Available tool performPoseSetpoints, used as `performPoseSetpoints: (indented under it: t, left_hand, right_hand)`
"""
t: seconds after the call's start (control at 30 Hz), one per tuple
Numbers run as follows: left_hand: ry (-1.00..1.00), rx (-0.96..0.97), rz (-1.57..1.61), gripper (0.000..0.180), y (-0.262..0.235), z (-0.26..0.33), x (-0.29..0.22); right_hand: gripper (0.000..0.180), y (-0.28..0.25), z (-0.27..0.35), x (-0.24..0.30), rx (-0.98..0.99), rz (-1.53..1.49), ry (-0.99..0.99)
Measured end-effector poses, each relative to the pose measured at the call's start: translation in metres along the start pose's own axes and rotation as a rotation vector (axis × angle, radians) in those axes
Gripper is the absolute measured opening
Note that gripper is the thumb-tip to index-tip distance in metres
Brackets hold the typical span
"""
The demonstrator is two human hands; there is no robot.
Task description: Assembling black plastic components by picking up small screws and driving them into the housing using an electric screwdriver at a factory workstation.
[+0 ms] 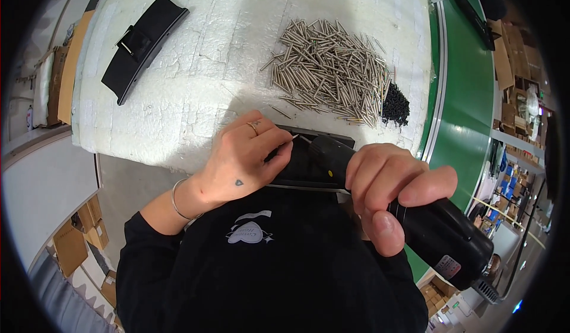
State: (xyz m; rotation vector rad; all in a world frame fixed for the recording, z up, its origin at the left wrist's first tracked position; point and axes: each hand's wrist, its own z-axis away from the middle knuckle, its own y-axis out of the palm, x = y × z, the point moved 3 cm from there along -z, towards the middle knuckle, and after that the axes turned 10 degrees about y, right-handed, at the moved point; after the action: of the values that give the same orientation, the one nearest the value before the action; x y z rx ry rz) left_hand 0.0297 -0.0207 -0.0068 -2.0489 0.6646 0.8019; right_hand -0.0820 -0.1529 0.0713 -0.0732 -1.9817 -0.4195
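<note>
My right hand is wrapped round a black electric screwdriver, whose thin bit points left toward my left fingertips. Close to my body lies a black plastic part, partly hidden under both hands. My left hand is closed over it, thumb and fingers pinched together beside the bit. What the pinch holds, if anything, is hidden. Beyond my hands spreads a heap of thin silver metal pins. A small pile of tiny black screws touches its right side.
A curved black plastic piece with a small metal bar lies at the far left. White wrapped foam covers the work surface. A green table runs along the right. Cardboard boxes stand at the lower left.
</note>
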Motion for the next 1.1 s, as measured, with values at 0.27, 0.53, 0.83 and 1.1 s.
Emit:
performPoseSetpoints:
  t: [0.27,0.53,0.83,1.1]
  left_hand:
    - [0.028,0.019,-0.016,0.015,0.007,0.008,-0.007]
    - [0.048,-0.051,0.038,0.018,0.008,0.014,-0.005]
    - [-0.002,-0.079,0.036,0.017,0.005,0.015,-0.005]
    - [-0.069,-0.063,0.039,0.014,0.003,0.012,-0.004]
  right_hand:
    - [0.028,0.017,-0.015,-0.010,-0.051,0.028,0.052]
    - [0.031,0.009,-0.017,-0.002,0.166,0.174,0.122]
    - [0.034,0.001,-0.005,0.014,0.037,0.057,0.072]
    - [0.035,-0.004,0.000,0.015,0.018,0.021,0.080]
